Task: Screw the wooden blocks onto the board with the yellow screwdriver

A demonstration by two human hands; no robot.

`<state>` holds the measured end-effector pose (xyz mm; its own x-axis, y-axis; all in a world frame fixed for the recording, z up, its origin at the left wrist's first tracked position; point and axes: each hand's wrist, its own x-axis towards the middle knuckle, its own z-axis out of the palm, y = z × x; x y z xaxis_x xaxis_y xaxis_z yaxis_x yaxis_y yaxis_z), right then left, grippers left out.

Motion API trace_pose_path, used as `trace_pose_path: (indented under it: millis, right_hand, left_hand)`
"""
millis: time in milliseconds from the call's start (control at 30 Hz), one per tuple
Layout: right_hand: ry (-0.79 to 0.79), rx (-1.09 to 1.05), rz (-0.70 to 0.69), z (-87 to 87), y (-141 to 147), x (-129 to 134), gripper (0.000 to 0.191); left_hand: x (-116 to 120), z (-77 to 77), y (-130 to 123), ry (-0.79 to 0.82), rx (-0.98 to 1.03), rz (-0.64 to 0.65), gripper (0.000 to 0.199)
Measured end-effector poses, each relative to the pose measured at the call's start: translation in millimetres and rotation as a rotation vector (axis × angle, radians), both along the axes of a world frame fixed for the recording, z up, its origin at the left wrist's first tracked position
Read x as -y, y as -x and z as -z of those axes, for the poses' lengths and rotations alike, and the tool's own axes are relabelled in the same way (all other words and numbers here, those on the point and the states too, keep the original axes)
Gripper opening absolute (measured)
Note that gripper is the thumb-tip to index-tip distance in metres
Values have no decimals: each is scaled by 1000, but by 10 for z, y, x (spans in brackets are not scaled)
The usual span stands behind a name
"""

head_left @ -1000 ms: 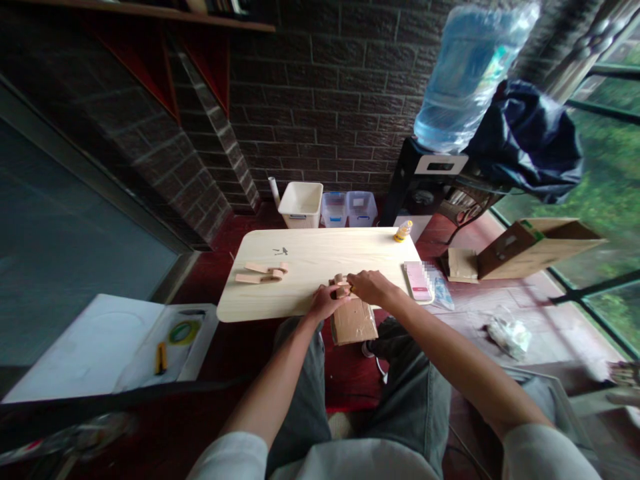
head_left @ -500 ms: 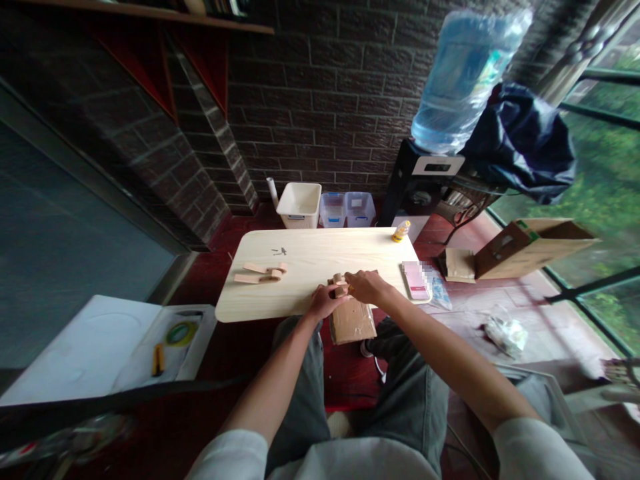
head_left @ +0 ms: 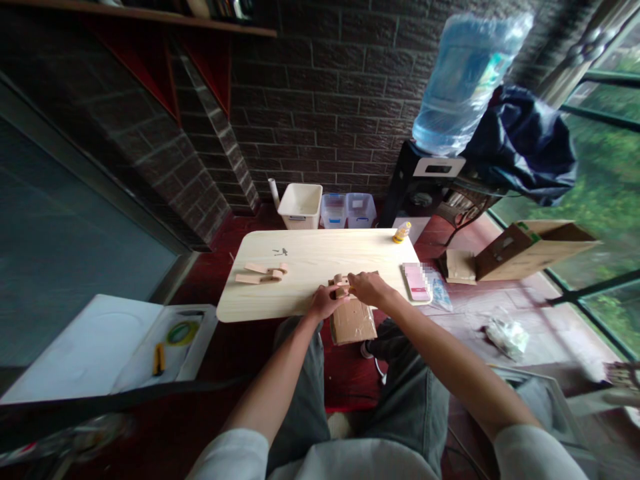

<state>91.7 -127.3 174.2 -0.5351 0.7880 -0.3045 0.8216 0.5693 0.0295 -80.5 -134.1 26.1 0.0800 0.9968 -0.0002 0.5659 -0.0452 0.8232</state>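
Note:
On a sheet of cardboard [head_left: 354, 323] that juts over the table's near edge, both hands work close together. My left hand [head_left: 324, 303] pinches a small light wooden piece [head_left: 342, 292]. From the right, my right hand [head_left: 369, 289] is closed against that piece; a bit of yellow shows at its fingertips, too small to name. Left of the hands, several wooden pieces [head_left: 249, 279] with rounded ends lie on the pale table [head_left: 320, 250]. Behind them are small dark bits [head_left: 281, 252], perhaps screws.
A yellow-capped bottle [head_left: 401, 233] stands at the table's far right corner, with a pink box [head_left: 416, 283] nearer. Storage bins [head_left: 300, 207] line the wall beside a water dispenser [head_left: 430, 180]. An open white case [head_left: 195, 340] is at left, a cardboard box [head_left: 525, 253] at right.
My right hand has shifted very slightly at the wooden piece. My left hand keeps its hold, and the view has moved a little.

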Motion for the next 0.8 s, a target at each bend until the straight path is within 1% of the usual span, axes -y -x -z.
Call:
trace_pose_path:
  millis: [200, 400, 633, 800]
  right_hand:
    - [6, -14, 7, -50, -17, 32, 35]
    - [20, -23, -15, -44, -59, 26, 28]
    - [18, -18, 20, -5, -32, 20, 30]
    - [17, -28, 18, -49, -33, 55, 33]
  left_hand:
    - [6, 13, -3, -4, -9, 6, 35]
    - [9, -26, -9, 1, -2, -2, 29]
    - [26, -73, -10, 0, 4, 1, 28]
    - [50, -134, -21, 10, 5, 1, 32]
